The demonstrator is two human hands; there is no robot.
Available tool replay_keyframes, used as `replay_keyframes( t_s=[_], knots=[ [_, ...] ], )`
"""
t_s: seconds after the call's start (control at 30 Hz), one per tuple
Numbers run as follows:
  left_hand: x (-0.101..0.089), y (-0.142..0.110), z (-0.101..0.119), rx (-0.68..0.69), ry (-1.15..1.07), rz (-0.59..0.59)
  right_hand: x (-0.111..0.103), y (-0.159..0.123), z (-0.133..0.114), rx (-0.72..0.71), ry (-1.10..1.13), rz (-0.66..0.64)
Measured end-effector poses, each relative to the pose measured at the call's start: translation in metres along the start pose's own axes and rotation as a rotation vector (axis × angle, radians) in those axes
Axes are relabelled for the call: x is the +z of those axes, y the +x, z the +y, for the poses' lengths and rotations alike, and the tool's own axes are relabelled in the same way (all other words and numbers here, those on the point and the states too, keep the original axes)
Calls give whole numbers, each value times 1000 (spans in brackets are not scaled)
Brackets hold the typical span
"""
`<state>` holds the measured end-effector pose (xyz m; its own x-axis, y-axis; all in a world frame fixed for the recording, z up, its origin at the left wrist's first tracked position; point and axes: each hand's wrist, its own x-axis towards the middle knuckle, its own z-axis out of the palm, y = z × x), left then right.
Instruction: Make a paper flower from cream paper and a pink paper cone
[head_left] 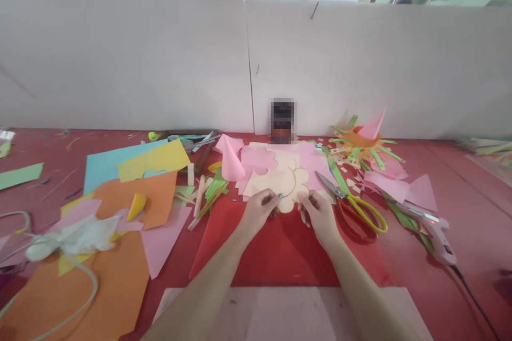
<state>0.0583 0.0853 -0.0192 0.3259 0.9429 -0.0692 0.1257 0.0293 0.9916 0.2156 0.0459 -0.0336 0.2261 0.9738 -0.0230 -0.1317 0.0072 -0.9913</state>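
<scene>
A cream paper cutout with rounded, petal-like lobes (286, 204) lies between my two hands, over a pile of pink and cream paper. My left hand (261, 206) pinches at its left side, thumb and forefinger together. On the other side my right hand (319, 212) has its fingers closed at the cutout's lower right edge. A thin curved darker line runs across the cream paper. Scissors with yellow and red handles (354, 203) rest just right of my right hand, blades toward the paper. A pink paper cone (231, 162) stands beyond my left hand.
Red paper (280, 261) lies under my forearms. Coloured sheets (120, 272) and a white cable cover the left. At right are a glue gun (436, 229) with a black cord and an orange, green-fringed paper piece with a pink cone (366, 136). A white partition (160, 58) borders the back.
</scene>
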Motion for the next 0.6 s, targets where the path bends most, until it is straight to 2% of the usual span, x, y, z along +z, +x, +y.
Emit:
replay_keyframes(
  t_s=[0.2, 0.37, 0.6],
  knots=[
    [0, -4, 3, -17, 71, -92, 0, 0, -4, -22, 88, 83],
    [4, -3, 5, 7, -39, 49, 0, 0, -2, 3, 55, 37],
    [0, 0, 9, 20, -35, 38, -3, 0, -3, 55, 42, -28]
  ],
)
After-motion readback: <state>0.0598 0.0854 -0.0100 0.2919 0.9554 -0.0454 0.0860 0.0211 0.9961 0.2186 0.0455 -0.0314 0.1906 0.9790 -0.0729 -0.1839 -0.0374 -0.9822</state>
